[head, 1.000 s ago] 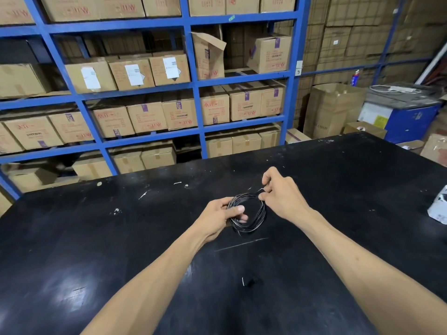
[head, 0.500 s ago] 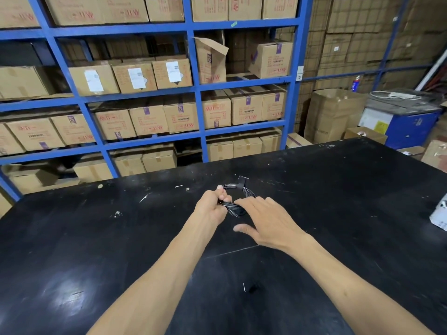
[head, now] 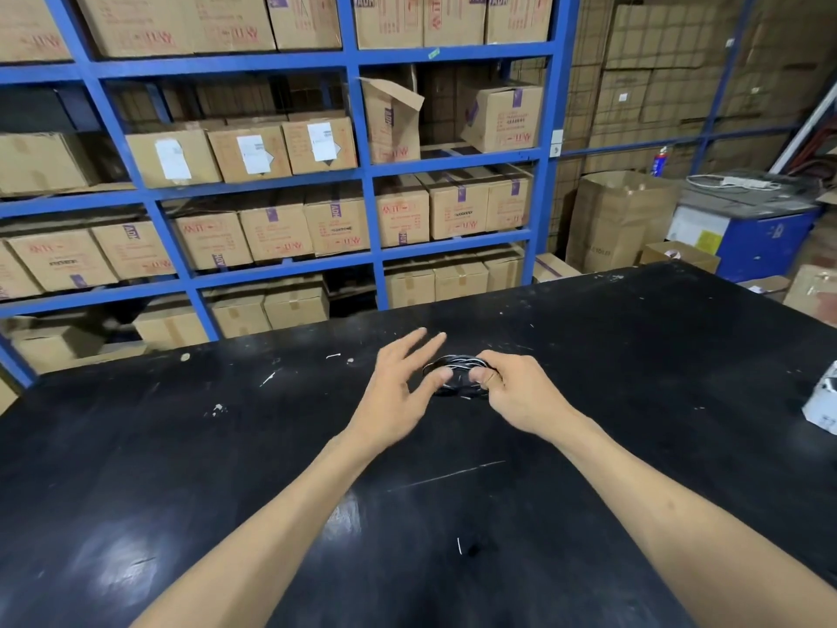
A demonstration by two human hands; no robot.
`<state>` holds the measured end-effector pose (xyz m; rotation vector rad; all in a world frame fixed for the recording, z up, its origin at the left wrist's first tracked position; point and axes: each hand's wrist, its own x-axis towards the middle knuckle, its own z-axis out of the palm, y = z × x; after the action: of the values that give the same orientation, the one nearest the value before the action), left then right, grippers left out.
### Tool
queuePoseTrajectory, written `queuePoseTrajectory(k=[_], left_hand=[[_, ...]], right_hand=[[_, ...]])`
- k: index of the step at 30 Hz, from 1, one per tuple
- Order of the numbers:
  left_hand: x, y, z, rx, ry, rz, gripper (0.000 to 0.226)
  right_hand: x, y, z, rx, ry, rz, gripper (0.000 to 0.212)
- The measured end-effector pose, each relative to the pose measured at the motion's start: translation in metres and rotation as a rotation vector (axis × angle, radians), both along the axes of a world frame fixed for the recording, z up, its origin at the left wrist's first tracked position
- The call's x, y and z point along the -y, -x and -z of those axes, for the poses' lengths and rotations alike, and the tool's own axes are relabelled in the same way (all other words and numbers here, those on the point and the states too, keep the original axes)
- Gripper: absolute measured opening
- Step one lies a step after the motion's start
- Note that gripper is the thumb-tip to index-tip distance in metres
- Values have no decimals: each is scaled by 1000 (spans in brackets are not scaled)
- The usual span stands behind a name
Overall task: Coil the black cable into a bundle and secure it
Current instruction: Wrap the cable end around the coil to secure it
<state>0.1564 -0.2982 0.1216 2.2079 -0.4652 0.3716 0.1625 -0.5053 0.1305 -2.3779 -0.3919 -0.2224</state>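
Note:
The black cable (head: 457,362) is wound into a small flat coil, held just above the black table (head: 634,355) near its middle. My right hand (head: 516,392) pinches the coil's right side between thumb and fingers. My left hand (head: 398,392) is on the coil's left side with its fingers spread; only its thumb tip touches the coil. Part of the coil is hidden behind both hands.
Blue shelving (head: 362,174) full of cardboard boxes stands right behind the table's far edge. A white object (head: 822,401) sits at the table's right edge. Small white scraps (head: 267,378) lie on the table to the left. A blue cabinet (head: 765,237) stands far right.
The coil passed from my left hand's grip into my right hand. My left hand let go and spread its fingers. Both hands moved further away across the table.

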Motion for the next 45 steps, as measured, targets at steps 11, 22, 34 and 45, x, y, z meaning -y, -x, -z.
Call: queuePoseTrajectory(k=[11,22,34,45], left_hand=[[15,-9,-3,-240,222,-88,19],[13,0,-7,-362,-26,145,36],[8,-19,26,-656,29,-5,21],[-10,-44,113,-758,196,-245,17]], right_hand=[[-22,14,0,49,203,33,37],[-15,19,19,253,701,20,24],[-18,8,58,115,635,-65,21],[-29,-10,131,-211,316,-118,50]])
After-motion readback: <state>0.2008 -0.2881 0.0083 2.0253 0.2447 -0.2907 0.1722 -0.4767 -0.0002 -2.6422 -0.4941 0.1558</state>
